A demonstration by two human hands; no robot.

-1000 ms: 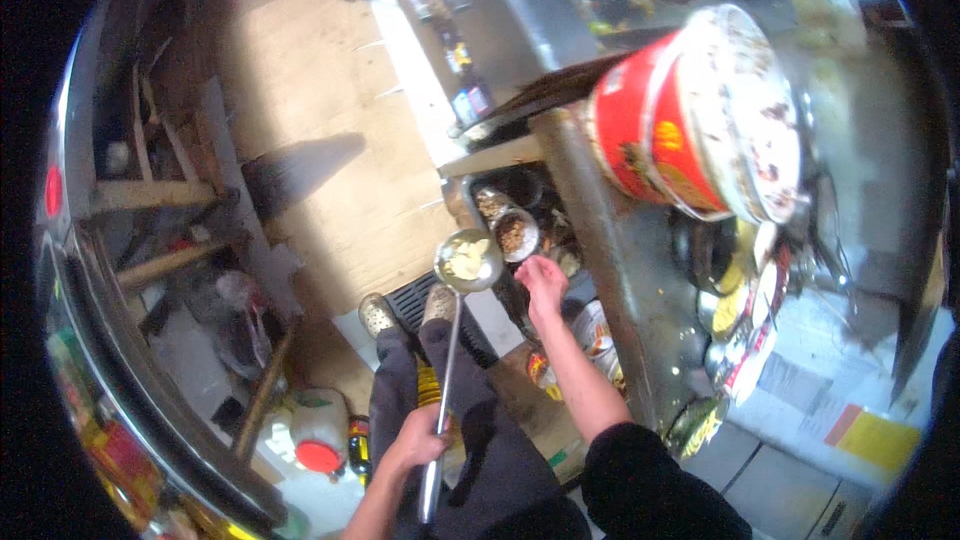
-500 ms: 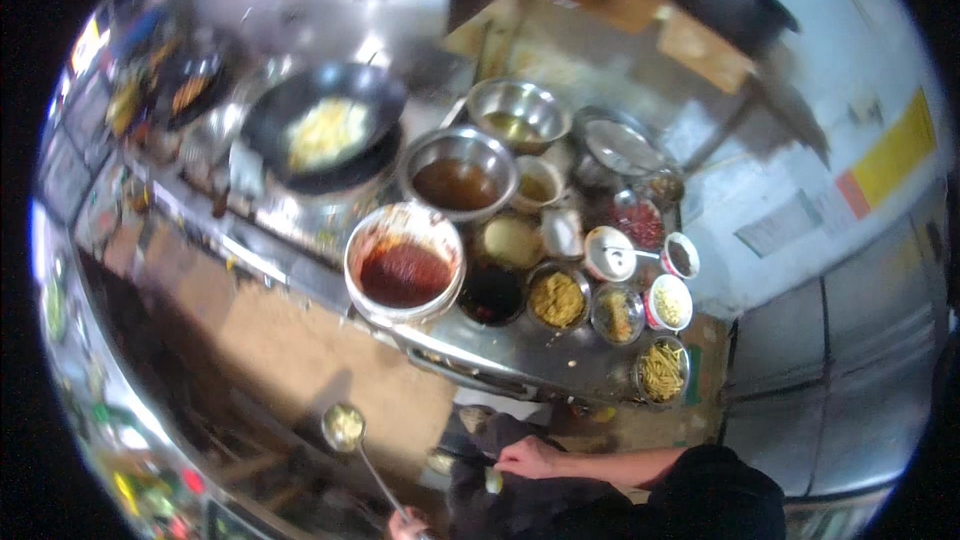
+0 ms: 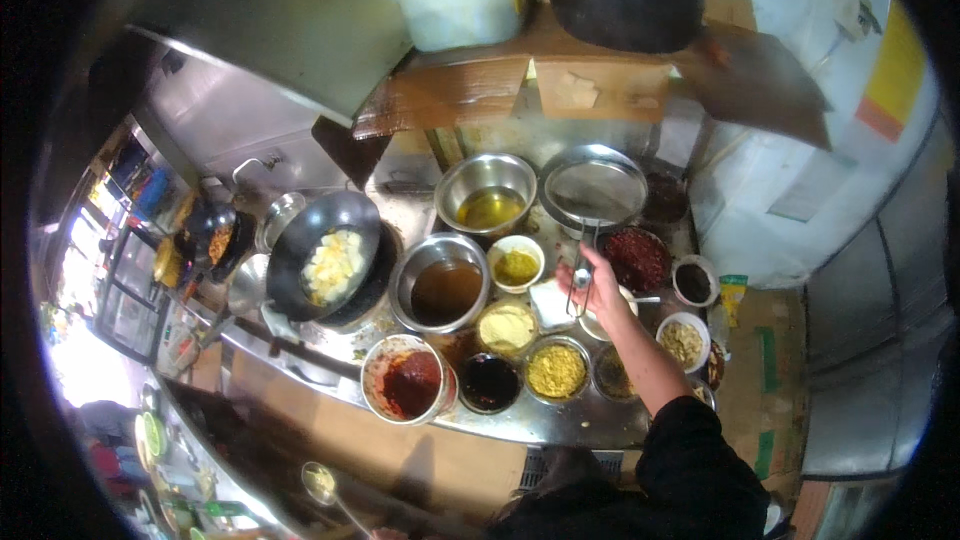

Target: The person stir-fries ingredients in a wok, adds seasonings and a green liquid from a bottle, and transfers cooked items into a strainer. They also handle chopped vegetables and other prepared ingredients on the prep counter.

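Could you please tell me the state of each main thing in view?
Ladle: holding pale food
Left hand: holding the ladle, mostly cut off
Strainer: mesh uncovered
Right hand: at the strainer's handle, grip unclear
Wok: uncovered, pale chunks inside
Bucket: open, red paste inside
Brown-liquid bowl: uncovered, partly filled
Yellow-liquid bowl: uncovered, partly filled
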